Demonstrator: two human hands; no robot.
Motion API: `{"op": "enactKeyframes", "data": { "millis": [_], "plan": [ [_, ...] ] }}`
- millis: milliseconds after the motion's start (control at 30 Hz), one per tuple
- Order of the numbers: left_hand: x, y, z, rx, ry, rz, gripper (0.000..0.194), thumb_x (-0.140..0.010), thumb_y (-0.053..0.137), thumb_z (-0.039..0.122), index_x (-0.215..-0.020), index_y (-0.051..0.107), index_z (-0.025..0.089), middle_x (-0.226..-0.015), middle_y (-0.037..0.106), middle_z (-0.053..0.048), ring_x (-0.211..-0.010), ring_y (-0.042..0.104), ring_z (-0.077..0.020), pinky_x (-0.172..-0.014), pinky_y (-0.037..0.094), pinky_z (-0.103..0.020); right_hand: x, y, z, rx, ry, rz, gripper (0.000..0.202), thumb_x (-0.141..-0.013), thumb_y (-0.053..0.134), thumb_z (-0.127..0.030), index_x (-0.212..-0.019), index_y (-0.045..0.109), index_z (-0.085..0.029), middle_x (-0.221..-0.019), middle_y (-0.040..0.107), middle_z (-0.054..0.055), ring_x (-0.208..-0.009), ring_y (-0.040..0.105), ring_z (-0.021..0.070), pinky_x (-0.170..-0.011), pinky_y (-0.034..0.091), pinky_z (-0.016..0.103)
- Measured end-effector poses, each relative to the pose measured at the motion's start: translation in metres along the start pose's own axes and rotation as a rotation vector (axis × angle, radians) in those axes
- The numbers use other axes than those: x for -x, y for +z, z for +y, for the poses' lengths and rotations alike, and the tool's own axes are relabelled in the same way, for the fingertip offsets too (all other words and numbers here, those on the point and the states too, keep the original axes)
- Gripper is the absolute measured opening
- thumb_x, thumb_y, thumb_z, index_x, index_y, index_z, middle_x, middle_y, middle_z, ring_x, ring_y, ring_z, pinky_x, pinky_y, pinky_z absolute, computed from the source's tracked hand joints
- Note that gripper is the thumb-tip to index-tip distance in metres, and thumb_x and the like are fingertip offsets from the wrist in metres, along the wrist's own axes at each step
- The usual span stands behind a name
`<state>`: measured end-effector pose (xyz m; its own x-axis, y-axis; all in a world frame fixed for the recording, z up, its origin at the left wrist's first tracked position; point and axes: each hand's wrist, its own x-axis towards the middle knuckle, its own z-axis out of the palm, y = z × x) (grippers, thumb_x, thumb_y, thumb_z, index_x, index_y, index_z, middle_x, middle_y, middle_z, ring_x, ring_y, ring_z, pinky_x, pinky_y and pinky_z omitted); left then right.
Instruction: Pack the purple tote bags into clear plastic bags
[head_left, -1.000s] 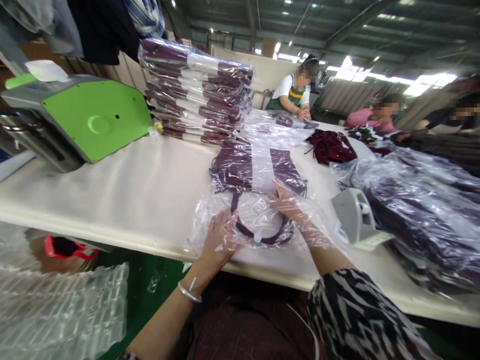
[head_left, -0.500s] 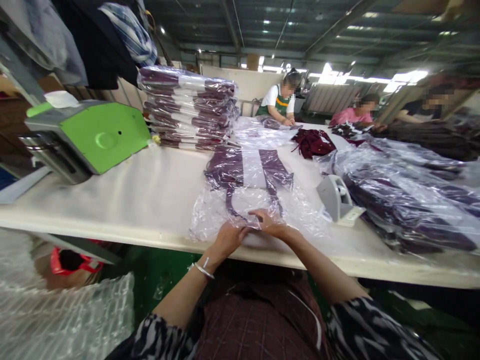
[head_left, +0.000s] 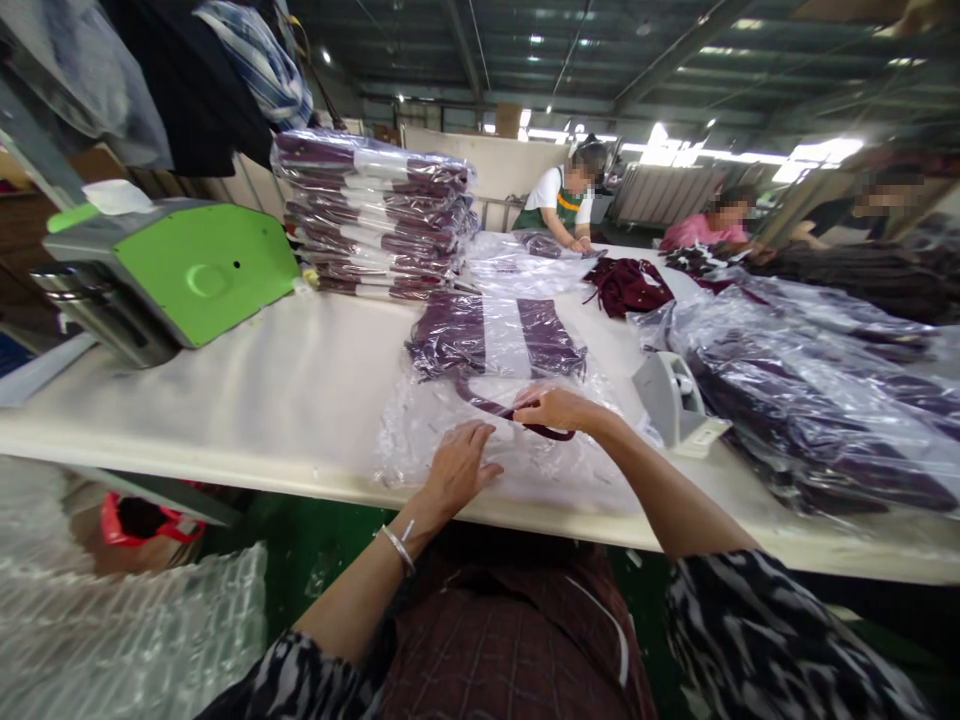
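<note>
A folded maroon garment (head_left: 457,335) with a white paper band (head_left: 502,335) lies in a clear plastic bag (head_left: 405,430) on the table in front of me. Its maroon strap (head_left: 480,400) loops toward me over the near part of the bag. My right hand (head_left: 559,412) pinches this strap, and the strap's end curls out beneath my fingers. My left hand (head_left: 461,465) rests on the near-left part of the bag, with its fingers stretched out and the thumb apart.
A stack of bagged garments (head_left: 375,215) stands at the back left, beside a green-sided machine (head_left: 210,265) and a steel flask (head_left: 105,315). At right are a tape dispenser (head_left: 675,400) and a bagged pile (head_left: 817,400). Several co-workers, one in a green apron (head_left: 559,215), are across the table.
My right hand has moved up and right, pulling the strap into a loop to the right. My left hand has parted from it and opened. The garment stays in place.
</note>
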<state>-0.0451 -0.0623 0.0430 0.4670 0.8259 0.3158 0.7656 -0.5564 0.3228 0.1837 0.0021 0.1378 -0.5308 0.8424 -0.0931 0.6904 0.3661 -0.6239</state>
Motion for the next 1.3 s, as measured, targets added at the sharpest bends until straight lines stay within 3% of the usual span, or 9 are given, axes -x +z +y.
{"op": "enactKeyframes", "data": {
  "millis": [133,267,433,533,667,867,967,1167,1300],
  "plan": [
    [0.001,0.003,0.001,-0.033,0.117,-0.214,0.018,-0.098,0.05,0.017,-0.103,0.067,0.019,-0.101,0.069,-0.008,-0.096,0.064,-0.0221,-0.086,0.05,-0.033,-0.001,0.017,0.009,-0.052,0.027,0.086,0.027,-0.081,0.061,-0.027,-0.102,0.075,-0.017,-0.096,0.076,0.004,-0.084,0.068,0.0177,-0.077,0.051,0.027],
    [0.012,-0.004,-0.003,0.069,0.267,-0.277,0.018,-0.096,0.051,0.014,-0.097,0.069,0.019,-0.098,0.069,-0.006,-0.092,0.063,-0.0201,-0.082,0.049,-0.029,0.007,0.049,0.017,0.108,0.018,0.135,0.042,-0.077,0.065,-0.02,-0.118,0.072,-0.018,-0.111,0.074,0.008,-0.098,0.068,0.0215,-0.092,0.051,0.032],
    [0.0,-0.01,-0.02,0.418,0.054,-0.204,0.012,-0.093,0.057,0.022,-0.095,0.068,0.019,-0.093,0.07,-0.003,-0.086,0.065,-0.0173,-0.08,0.049,-0.027,0.015,0.086,0.022,0.283,-0.021,0.077,0.03,-0.082,0.062,-0.018,-0.109,0.075,-0.018,-0.11,0.073,0.011,-0.104,0.067,0.0253,-0.094,0.052,0.035],
    [-0.012,-0.001,-0.028,0.406,-0.08,-0.186,0.009,-0.089,0.059,0.021,-0.094,0.066,0.018,-0.083,0.068,-0.002,-0.077,0.064,-0.0175,-0.073,0.049,-0.028,0.016,0.086,0.024,0.334,-0.015,0.239,0.038,-0.085,0.056,-0.015,-0.12,0.071,-0.018,-0.123,0.071,0.012,-0.109,0.067,0.0261,-0.097,0.053,0.037],
    [-0.011,0.013,-0.031,0.291,-0.01,-0.169,0.007,-0.087,0.06,0.021,-0.092,0.065,0.019,-0.082,0.068,-0.002,-0.075,0.064,-0.0173,-0.074,0.052,-0.028,0.017,0.071,0.022,0.282,0.08,0.444,0.049,-0.088,0.054,-0.016,-0.135,0.064,-0.026,-0.138,0.065,0.008,-0.122,0.063,0.0268,-0.108,0.048,0.04],
    [-0.01,0.019,-0.023,0.276,0.048,0.207,0.029,-0.092,0.063,0.027,-0.12,0.062,0.019,-0.123,0.068,-0.012,-0.111,0.068,-0.0231,-0.098,0.057,-0.038,0.017,0.065,0.033,-0.294,0.088,0.101,0.038,-0.08,0.072,-0.039,-0.113,0.075,-0.021,-0.12,0.075,0.008,-0.111,0.068,0.0296,-0.101,0.053,0.043],
    [-0.019,0.025,-0.023,0.264,0.173,0.181,0.033,-0.094,0.061,0.024,-0.126,0.064,0.02,-0.136,0.066,-0.011,-0.127,0.063,-0.0241,-0.109,0.053,-0.04,0.016,0.061,0.039,-0.489,0.076,0.1,0.037,-0.085,0.067,-0.049,-0.099,0.076,-0.017,-0.105,0.077,0.009,-0.098,0.07,0.0264,-0.093,0.055,0.041],
    [-0.024,0.034,-0.04,0.366,0.069,0.078,0.035,-0.098,0.048,0.02,-0.126,0.068,0.019,-0.126,0.074,-0.007,-0.114,0.07,-0.0201,-0.105,0.057,-0.039,0.01,0.06,0.015,-0.16,0.075,0.015,0.03,-0.086,0.067,-0.047,-0.098,0.075,-0.022,-0.102,0.076,0.006,-0.095,0.068,0.0256,-0.093,0.053,0.04],
    [-0.019,0.034,-0.046,0.342,0.072,0.019,0.036,-0.093,0.055,0.02,-0.127,0.067,0.02,-0.131,0.072,-0.007,-0.12,0.067,-0.0215,-0.11,0.053,-0.042,0.002,0.077,0.004,0.092,0.044,0.037,0.019,-0.081,0.07,-0.028,-0.098,0.075,-0.023,-0.105,0.075,0.007,-0.099,0.065,0.0271,-0.099,0.05,0.04]
  ]
}}
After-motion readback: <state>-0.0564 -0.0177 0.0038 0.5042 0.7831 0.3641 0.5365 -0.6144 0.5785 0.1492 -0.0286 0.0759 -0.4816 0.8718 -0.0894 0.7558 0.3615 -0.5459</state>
